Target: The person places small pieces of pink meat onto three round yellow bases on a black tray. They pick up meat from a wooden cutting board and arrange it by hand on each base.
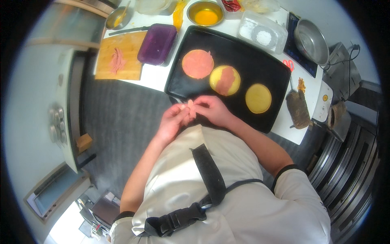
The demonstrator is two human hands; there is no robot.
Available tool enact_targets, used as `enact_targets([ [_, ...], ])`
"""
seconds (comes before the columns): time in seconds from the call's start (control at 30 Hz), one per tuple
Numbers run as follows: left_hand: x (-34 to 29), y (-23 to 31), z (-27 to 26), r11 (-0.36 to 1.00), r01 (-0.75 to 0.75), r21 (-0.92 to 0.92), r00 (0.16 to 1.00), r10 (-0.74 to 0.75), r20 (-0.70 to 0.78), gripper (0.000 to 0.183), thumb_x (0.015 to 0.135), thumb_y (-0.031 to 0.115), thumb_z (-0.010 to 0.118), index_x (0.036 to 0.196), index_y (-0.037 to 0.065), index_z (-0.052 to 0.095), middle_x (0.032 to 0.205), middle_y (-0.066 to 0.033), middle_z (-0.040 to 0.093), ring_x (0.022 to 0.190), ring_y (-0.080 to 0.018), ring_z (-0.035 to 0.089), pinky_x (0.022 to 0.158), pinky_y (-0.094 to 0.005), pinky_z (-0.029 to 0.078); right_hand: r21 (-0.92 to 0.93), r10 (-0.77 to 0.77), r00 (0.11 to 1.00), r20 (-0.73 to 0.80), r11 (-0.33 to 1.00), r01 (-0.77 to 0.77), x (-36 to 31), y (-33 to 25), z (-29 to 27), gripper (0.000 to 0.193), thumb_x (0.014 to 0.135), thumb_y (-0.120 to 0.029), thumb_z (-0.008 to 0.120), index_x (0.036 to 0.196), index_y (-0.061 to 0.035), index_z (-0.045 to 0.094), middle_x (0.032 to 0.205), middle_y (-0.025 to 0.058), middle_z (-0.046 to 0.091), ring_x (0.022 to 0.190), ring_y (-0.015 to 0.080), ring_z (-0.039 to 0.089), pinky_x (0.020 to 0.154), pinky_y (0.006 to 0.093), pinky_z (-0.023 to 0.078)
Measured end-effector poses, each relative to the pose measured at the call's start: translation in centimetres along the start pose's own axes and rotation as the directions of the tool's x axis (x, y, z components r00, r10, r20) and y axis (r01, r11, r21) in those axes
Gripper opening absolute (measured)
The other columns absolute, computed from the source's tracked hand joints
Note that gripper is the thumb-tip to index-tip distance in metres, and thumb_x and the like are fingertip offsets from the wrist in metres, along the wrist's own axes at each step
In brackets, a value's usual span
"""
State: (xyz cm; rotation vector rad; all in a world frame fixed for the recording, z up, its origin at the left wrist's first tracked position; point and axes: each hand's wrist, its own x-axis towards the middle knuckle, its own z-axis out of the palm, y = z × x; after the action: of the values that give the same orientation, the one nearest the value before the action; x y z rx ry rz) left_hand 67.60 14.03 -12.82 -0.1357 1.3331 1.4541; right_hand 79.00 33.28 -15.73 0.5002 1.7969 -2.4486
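Just off the near edge of a black baking tray [248, 55], my left hand [174, 118] and my right hand [210, 110] meet, fingers pinched together on a pale pink slice of ham [191, 110]. Three round, crimped-edge dough discs lie on the tray. Pink ham slices cover nearly all of the left disc [197, 64]. Across the middle disc [216, 79] runs a band of ham [226, 80], leaving yellow dough on both sides. Bare yellow dough shows on the right disc [258, 99].
Left of the tray, a wooden cutting board [105, 51] carries ham strips [118, 61], beside a purple container [157, 44] and a long knife [129, 30]. Behind stand a bowl of yellow liquid [206, 15] and a tub [263, 37] holding white powder. A metal pan [311, 42] sits at right.
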Motion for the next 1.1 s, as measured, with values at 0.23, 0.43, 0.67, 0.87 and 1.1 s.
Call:
enact_targets([
  [0.23, -0.4, 0.4, 0.9, 0.998, 0.003, -0.066, 0.999, -0.006, -0.039, 0.015, 0.114, 0.018, 0.066, 0.117, 0.005, 0.073, 0.098, -0.0042, 0.077, 0.079, -0.009, 0.069, 0.072, -0.0235, 0.054, 0.022, -0.054, 0.999, -0.008, 0.998, 0.054, 0.3, 0.1, 0.2, 0.018, 0.105, -0.012, 0.07, 0.116, 0.0016, 0.074, 0.103, 0.0045, 0.077, 0.092, 0.0094, 0.07, 0.085, 0.0294, 0.057],
  [0.43, -0.1, 0.0, 0.2, 0.995, 0.003, -0.104, 1.0, -0.005, -0.025, 0.012, 0.112, 0.014, 0.066, 0.114, 0.004, 0.071, 0.094, -0.003, 0.074, 0.075, -0.0072, 0.062, 0.067, -0.0226, 0.049, -0.139, -0.125, 0.991, 0.044, 0.982, 0.13, -0.1, -1.8, 0.4, 0.021, 0.103, -0.005, 0.069, 0.123, -0.0007, 0.073, 0.121, 0.0081, 0.075, 0.106, 0.0152, 0.073, 0.094, 0.0313, 0.058],
  [0.67, 0.4, -0.1, -0.8, 0.995, 0.06, -0.077, 0.998, -0.06, 0.003, 0.013, 0.113, 0.015, 0.062, 0.117, 0.004, 0.066, 0.101, -0.0073, 0.076, 0.086, -0.0167, 0.075, 0.082, -0.0313, 0.063, -0.454, -0.174, 0.985, 0.02, 0.876, 0.164, 0.2, -2.8, 0.0, 0.017, 0.102, -0.015, 0.073, 0.112, -0.0016, 0.074, 0.102, 0.0133, 0.078, 0.089, 0.0226, 0.077, 0.083, 0.0333, 0.06],
  [0.87, 0.7, -0.7, -0.9, 0.986, 0.056, -0.157, 0.995, -0.068, -0.07, 0.012, 0.112, 0.016, 0.063, 0.112, 0.005, 0.067, 0.103, -0.0073, 0.075, 0.086, -0.0187, 0.074, 0.084, -0.0345, 0.063, -0.353, -0.013, 0.994, -0.111, 0.935, -0.028, 1.2, -0.8, -4.3, 0.019, 0.105, -0.02, 0.073, 0.108, -0.0015, 0.073, 0.097, 0.0076, 0.079, 0.086, 0.0163, 0.074, 0.08, 0.0312, 0.058],
  [1.1, 0.8, -1.3, -1.6, 0.988, 0.045, -0.147, 0.997, -0.054, -0.054, 0.013, 0.112, 0.017, 0.064, 0.111, 0.004, 0.067, 0.1, -0.0077, 0.075, 0.085, -0.0191, 0.074, 0.083, -0.0343, 0.063, -0.557, -0.107, 0.913, -0.393, 0.818, -0.144, 5.6, 1.8, -16.0, 0.027, 0.1, -0.025, 0.075, 0.11, -0.0008, 0.081, 0.095, 0.0108, 0.081, 0.087, 0.0204, 0.077, 0.081, 0.0354, 0.059],
])
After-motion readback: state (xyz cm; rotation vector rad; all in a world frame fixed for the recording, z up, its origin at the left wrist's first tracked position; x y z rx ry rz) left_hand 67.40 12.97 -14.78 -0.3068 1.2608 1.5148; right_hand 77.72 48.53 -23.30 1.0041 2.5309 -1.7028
